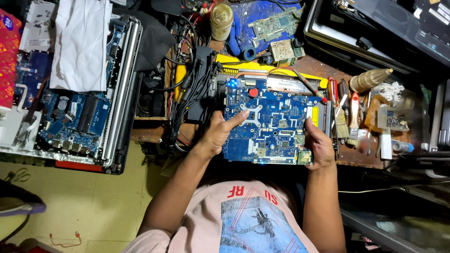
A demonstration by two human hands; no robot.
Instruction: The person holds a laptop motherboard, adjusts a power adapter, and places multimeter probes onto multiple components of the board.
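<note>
Left hand clamped on left edge of blue circuit board, thumb flat across its face, fingers curled beneath. Right hand closed on right edge near lower corner. Board held level over bench edge. Cable bundle just left of left fingers; screwdrivers and brush crowd right fingers. Opened laptop chassis well left.

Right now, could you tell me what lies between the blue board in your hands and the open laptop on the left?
In the head view, a tangle of black cables lies between the blue board and the open laptop, with black cloth further up.
</note>
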